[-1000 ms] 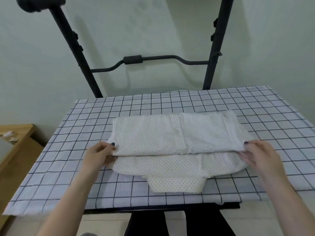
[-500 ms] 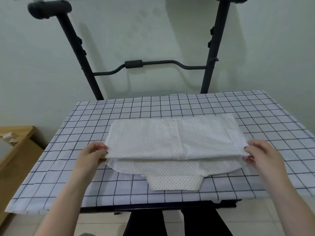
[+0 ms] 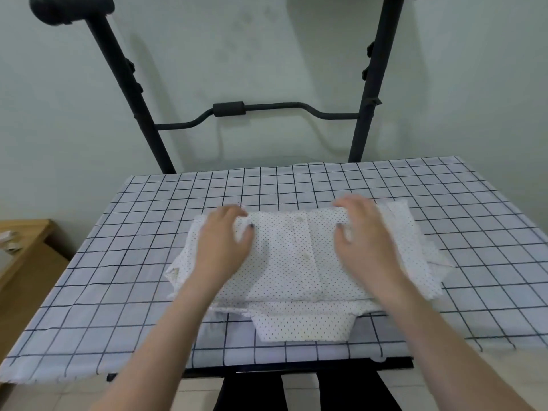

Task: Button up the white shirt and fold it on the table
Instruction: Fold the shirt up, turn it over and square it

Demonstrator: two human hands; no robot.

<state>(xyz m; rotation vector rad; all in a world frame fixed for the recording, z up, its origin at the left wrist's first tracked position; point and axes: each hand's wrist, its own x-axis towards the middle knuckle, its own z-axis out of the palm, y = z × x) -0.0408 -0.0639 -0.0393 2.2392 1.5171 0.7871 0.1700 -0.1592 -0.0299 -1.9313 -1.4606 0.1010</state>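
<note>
The white dotted shirt [image 3: 292, 262] lies folded into a compact stack in the middle of the checked table [image 3: 444, 203]. Its button placket faces up between my hands and the collar sticks out toward the near edge. My left hand [image 3: 224, 241] rests on the left half of the stack, fingers curled over the far folded edge. My right hand [image 3: 364, 235] sits the same way on the right half, thumb spread over the cloth. Whether the fingers pinch the fabric or only press it is hidden.
A black metal frame [image 3: 284, 109] with a crossbar stands behind the table against the pale wall. A wooden cabinet [image 3: 20, 262] sits low at the left. Bare checked cloth shows on all sides of the shirt.
Both hands have carried the shirt's near edge up and over to the far side, folding the shirt in half. The button placket now faces up, and the hands lie on top.
</note>
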